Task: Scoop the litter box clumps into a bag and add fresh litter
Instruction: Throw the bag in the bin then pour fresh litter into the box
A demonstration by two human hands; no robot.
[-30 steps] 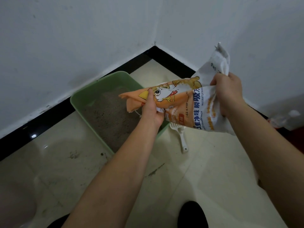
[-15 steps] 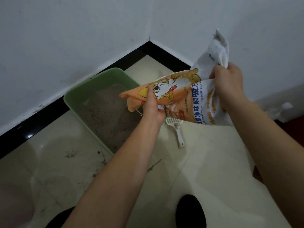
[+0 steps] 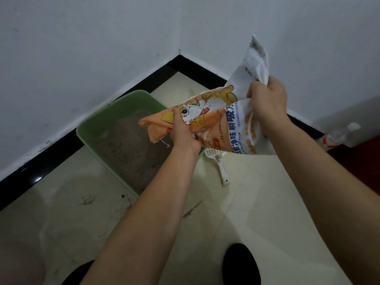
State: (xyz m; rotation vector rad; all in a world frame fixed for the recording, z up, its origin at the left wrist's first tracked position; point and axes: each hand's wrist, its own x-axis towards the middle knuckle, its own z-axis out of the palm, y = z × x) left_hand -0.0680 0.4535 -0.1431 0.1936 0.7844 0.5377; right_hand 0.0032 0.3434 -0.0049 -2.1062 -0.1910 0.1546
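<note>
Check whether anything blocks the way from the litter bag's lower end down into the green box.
Nothing visible does. The orange end of the litter bag hangs over the litter box; the scoop lies on the floor beside it.

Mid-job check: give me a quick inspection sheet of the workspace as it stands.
Surface: cream tiled floor; dark smudges near the litter box.
Job's things: green litter box holds grey litter; litter bag tilted, orange end over the box; white scoop on the floor beside the box.
Clutter: crumpled white-and-red wrapper by the right wall.
Hands: left hand grips the bag's orange end; right hand grips its white end.
Cables: nothing seen.
Surroundings: white walls, black skirting, room corner.
</note>
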